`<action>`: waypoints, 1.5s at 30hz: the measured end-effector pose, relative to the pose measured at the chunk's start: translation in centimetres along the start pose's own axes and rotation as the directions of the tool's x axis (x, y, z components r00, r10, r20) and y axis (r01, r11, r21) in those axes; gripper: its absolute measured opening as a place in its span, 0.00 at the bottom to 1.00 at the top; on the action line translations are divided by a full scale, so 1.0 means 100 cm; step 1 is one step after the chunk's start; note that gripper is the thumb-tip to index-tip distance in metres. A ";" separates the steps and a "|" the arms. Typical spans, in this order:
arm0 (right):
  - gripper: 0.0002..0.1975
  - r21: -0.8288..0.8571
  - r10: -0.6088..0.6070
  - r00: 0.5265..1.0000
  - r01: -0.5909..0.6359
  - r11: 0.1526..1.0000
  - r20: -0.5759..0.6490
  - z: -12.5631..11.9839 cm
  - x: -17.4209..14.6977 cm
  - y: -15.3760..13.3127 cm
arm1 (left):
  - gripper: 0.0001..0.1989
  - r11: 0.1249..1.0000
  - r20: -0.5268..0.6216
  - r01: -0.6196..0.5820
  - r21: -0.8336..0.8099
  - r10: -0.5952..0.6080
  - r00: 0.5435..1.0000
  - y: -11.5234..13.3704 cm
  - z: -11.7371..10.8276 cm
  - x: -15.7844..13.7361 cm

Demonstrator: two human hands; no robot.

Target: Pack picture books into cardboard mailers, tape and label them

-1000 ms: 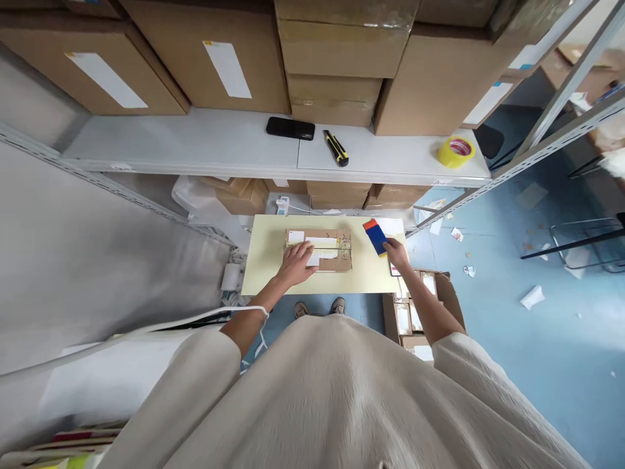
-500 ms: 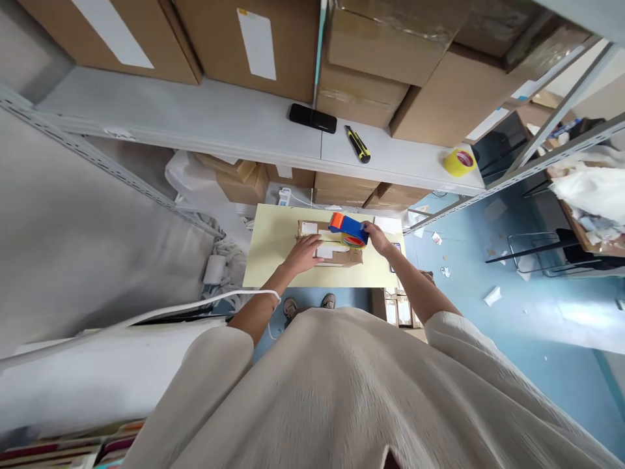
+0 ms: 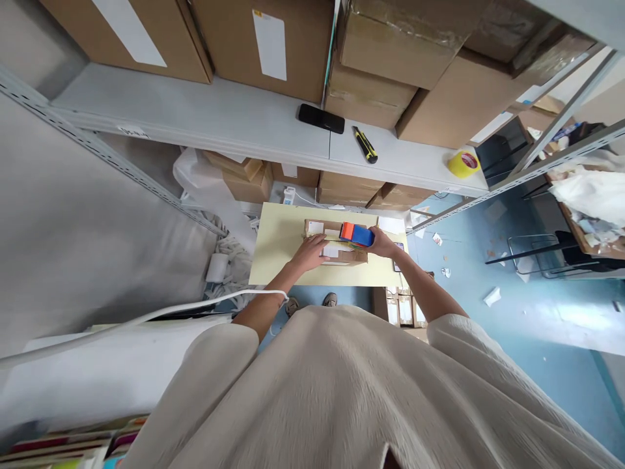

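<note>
A cardboard box (image 3: 349, 256) with white labels lies on the pale yellow table (image 3: 273, 247) in front of me. My left hand (image 3: 311, 253) rests on the box's left part, fingers stretched out over its top. Gripped in my right hand (image 3: 381, 242) is a tape dispenser (image 3: 361, 234), blue with an orange front end. It sits over the right half of the box, along the top seam. The tape roll is mostly hidden under the dispenser, and I cannot tell whether the tape touches the cardboard.
Above the table runs a grey shelf (image 3: 219, 124) with large cartons (image 3: 263, 39), a black phone (image 3: 321, 119), a utility knife (image 3: 365, 144) and a yellow tape roll (image 3: 463, 164). A phone (image 3: 398, 256) lies at the table's right edge. A white cable (image 3: 195, 303) crosses near my left arm.
The tape dispenser has tilted and come down onto the box, so its roll is now mostly hidden. My left hand keeps its place on the box. The whole view has shifted slightly.
</note>
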State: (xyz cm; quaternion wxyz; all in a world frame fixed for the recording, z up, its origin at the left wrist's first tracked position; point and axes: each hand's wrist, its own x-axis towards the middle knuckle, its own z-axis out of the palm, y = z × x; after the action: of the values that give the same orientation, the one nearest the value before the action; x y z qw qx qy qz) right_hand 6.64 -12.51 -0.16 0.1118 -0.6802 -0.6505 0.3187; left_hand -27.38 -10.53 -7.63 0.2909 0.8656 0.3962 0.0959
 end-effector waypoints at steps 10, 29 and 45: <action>0.24 0.022 -0.052 0.998 0.053 0.998 -0.042 -0.002 -0.013 0.041 | 0.24 0.991 -0.089 0.085 -0.105 -0.095 0.991 0.022 -0.014 0.005; 0.25 0.127 -0.117 0.992 0.123 0.984 -0.050 0.004 -0.010 0.045 | 0.14 0.556 -0.087 0.183 -0.811 -0.424 0.901 0.097 -0.035 0.076; 0.27 0.134 -0.135 0.990 0.127 0.983 0.049 -0.019 -0.011 -0.001 | 0.28 0.492 -0.094 0.282 -0.823 -0.609 0.788 0.078 -0.059 0.056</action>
State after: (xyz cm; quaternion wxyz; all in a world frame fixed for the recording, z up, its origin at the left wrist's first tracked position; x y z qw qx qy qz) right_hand 7.72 -13.03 1.62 0.1579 -0.6175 -0.6747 0.3722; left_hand -21.09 -7.87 1.32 0.5662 0.4815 0.5768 0.3388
